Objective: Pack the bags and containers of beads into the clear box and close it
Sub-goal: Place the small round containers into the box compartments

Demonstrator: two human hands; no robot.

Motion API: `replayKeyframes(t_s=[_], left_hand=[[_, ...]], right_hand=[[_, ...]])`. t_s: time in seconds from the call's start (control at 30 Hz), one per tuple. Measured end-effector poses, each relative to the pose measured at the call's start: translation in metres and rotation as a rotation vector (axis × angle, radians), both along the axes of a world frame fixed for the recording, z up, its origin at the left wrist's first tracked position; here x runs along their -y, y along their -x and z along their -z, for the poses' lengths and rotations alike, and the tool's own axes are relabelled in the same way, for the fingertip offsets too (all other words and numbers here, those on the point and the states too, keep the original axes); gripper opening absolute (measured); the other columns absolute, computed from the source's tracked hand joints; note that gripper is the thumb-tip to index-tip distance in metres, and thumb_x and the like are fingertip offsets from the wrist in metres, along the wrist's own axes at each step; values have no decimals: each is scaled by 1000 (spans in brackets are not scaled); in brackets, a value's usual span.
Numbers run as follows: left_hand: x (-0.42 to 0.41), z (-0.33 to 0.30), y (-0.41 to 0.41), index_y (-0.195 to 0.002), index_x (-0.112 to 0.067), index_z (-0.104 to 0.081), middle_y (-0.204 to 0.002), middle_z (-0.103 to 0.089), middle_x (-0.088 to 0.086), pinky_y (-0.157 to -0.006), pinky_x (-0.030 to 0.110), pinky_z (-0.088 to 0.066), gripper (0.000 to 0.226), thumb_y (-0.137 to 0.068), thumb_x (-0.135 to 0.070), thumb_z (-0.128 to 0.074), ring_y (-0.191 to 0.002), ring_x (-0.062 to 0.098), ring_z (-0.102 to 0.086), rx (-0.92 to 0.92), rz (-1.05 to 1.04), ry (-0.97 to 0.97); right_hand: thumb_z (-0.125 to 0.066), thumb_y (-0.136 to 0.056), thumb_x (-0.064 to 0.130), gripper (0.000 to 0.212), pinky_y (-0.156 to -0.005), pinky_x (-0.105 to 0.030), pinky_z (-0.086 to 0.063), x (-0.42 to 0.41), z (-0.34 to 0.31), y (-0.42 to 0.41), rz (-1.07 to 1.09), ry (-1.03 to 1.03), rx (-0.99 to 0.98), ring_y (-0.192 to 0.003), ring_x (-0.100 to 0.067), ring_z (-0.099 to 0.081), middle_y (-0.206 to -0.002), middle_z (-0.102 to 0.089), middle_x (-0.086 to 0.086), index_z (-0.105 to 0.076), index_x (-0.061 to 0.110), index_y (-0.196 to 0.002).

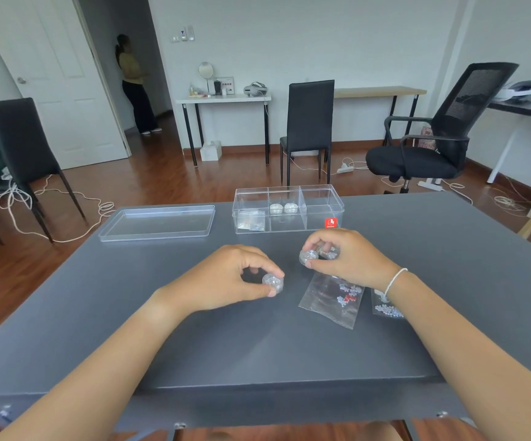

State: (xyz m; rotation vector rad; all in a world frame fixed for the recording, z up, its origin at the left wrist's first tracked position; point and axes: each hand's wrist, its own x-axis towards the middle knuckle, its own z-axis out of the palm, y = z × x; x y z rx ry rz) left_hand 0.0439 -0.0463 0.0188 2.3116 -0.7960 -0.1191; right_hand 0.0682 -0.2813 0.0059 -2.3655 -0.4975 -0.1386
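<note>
The clear box (321, 194) stands open at the table's far middle, split into three compartments. A small bag (251, 221) lies in its left one and two round bead containers (284, 207) sit in the middle one. Its clear lid (159, 221) lies flat to the left. My left hand (226, 278) pinches a small round bead container (273, 283) on the table. My right hand (347, 254) grips another round container (309, 256) just above the surface. Under my right wrist lie two bead bags, one (332, 300) with white and red beads, another (385, 308) partly hidden.
The grey table (258, 351) stretches toward me. Beyond it stand black chairs (310, 122), an office chair (433, 148) at right, side tables and floor cables. A person (133, 87) stands in the doorway at the back left.
</note>
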Motion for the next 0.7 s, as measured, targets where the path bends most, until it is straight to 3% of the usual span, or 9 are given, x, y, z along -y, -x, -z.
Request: replayKeyframes(t_s=[0.13, 0.3, 0.43, 0.57, 0.7], left_hand=[[4, -23, -27, -86, -46, -67, -90, -66, -23, -67, 3, -35, 21, -72, -31, -73, -81, -5, -52, 72, -84, 88], [15, -46, -73, -86, -38, -69, -88, -62, -22, -66, 4, -36, 17, -73, -28, -73, -76, 0, -51, 209, -191, 110], [26, -51, -110, -88, -29, -71, -87, -64, -18, -69, 3, -39, 13, -76, -26, -71, -68, -14, -53, 202, -232, 73], [38, -50, -140, -85, -24, -71, -93, -70, -9, -89, 31, -48, 10, -75, -25, -68, -90, 6, -62, 144, -232, -77], [49, -49, -159, -82, -21, -71, -89, -67, -6, -79, 27, -48, 9, -73, -23, -71, -85, 11, -61, 46, -191, -265]], right_hand=[[-67, -73, 35, 16, -75, -21, -36, 2, -2, -1, 30, -39, 37, -86, 1, -53, -84, -58, 26, -56, 46, -73], [-67, -73, 35, 14, -87, -29, -40, 1, -5, 1, 37, -63, 72, -86, 0, -53, -85, -58, 26, -57, 43, -75], [-69, -72, 32, 12, -93, -34, -39, 0, -7, 2, 32, -82, 75, -84, 3, -52, -83, -59, 28, -60, 37, -78], [-68, -72, 34, 13, -94, -34, -38, 0, -9, 3, 36, -78, 88, -86, 2, -52, -83, -58, 28, -60, 40, -78], [-68, -73, 34, 14, -93, -33, -38, 0, -8, 2, 31, -65, 95, -89, 7, -49, -81, -56, 32, -58, 43, -77]])
